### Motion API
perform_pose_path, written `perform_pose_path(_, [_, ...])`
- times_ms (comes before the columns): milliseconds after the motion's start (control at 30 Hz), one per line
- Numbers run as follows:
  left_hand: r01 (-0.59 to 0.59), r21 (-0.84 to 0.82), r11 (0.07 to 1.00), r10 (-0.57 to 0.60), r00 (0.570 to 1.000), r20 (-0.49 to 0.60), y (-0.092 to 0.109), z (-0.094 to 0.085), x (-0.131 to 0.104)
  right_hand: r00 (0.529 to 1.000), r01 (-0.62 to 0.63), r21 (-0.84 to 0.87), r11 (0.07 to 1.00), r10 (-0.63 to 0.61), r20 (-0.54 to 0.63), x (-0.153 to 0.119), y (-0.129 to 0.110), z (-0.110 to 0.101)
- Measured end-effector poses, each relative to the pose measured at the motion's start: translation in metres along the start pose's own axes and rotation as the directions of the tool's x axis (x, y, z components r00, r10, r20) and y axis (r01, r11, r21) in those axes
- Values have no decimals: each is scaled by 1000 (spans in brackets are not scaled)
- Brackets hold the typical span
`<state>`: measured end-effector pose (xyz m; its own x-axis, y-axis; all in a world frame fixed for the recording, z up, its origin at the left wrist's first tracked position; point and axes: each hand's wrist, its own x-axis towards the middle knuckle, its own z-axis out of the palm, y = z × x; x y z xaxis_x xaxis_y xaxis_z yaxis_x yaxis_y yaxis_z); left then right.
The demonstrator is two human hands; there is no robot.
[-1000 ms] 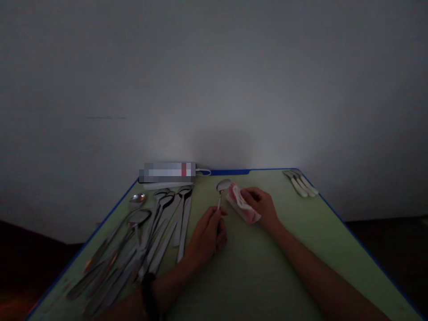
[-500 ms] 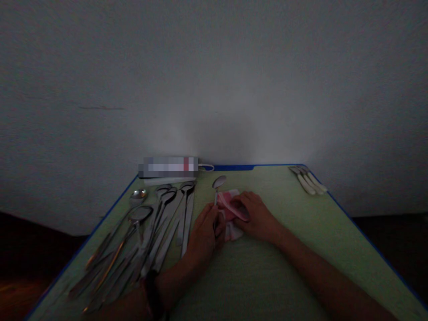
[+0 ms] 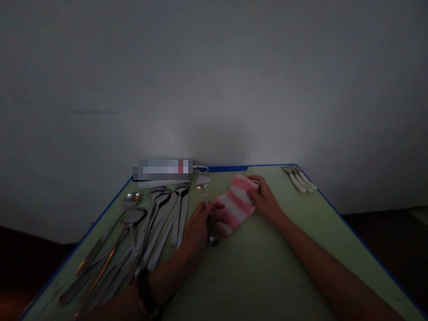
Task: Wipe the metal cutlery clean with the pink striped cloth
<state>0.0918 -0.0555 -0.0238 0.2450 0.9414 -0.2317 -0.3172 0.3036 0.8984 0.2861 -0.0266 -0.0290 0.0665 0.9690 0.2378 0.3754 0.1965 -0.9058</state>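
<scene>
My left hand (image 3: 200,224) is closed around the handle of a metal spoon (image 3: 203,181), whose bowl points away from me toward the wall. The dark handle end sticks out below my fingers. A pink and white striped cloth (image 3: 238,200) spreads between my two hands, and its left part lies by my left fingers. My right hand (image 3: 264,198) pinches the cloth at its upper right corner. Just left of my left hand lies a pile of metal spoons and other cutlery (image 3: 160,223), partly covered by my left forearm.
Several white-handled forks (image 3: 301,179) lie at the table's far right corner. A blurred-out box-like object (image 3: 163,170) with a white cable (image 3: 201,169) stands at the back left against the wall (image 3: 214,89). The green table (image 3: 267,276) has a blue edge.
The cloth was bunched around the spoon's handle; now it is spread open to the right, drawn up by my right hand. The spoon's handle end has come into view below my left hand.
</scene>
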Motion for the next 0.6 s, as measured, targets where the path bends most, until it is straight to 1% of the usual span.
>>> perform_pose_path(67, [15,-39,999,-16,1000,-11,1,0,2,994,64,-153,986,-77,-80,3,6,-6])
perform_pose_path(100, [12,-57,998,-13,1000,-16,1,0,3,985,84,-254,964,-118,-123,4,8,-9])
perform_pose_path(133, [3,-74,997,-5,1000,-26,1,1,3,976,86,-356,930,-149,-155,6,11,-12])
perform_pose_path(200, [-24,-100,995,19,998,-54,1,1,2,967,47,-523,851,-169,-189,8,13,-17])
perform_pose_path(267, [-55,-107,993,48,996,-71,1,1,0,962,-2,-620,785,-168,-216,9,8,-22])
perform_pose_path(333, [-88,-85,993,81,993,-81,1,2,-2,962,21,-672,741,-198,-189,8,-4,-26])
perform_pose_path(367, [-102,-63,993,96,991,-91,0,2,-2,967,79,-690,719,-222,-122,7,-12,-29])
perform_pose_path(400, [-116,-40,992,111,988,-106,-1,2,-2,973,188,-681,708,-231,29,5,-20,-31])
perform_pose_path(433, [-128,-20,992,125,984,-126,-2,2,-1,951,309,-642,702,-228,209,2,-28,-33])
perform_pose_path(467, [-140,-9,990,138,980,-141,-3,2,0,904,405,-597,693,-208,373,0,-35,-34])
perform_pose_path(500, [-152,-5,988,149,978,-147,-4,1,1,851,465,-563,683,-170,497,-3,-41,-35])
perform_pose_path(533, [-160,-7,987,157,977,-146,-5,1,2,806,495,-545,676,-125,578,-5,-46,-35])
perform_pose_path(567, [-169,-14,985,166,976,-142,-6,1,2,778,506,-545,669,-82,622,-7,-49,-34])
perform_pose_path(600, [-175,-20,984,171,976,-136,-6,0,3,767,505,-555,660,-48,640,-9,-50,-33])
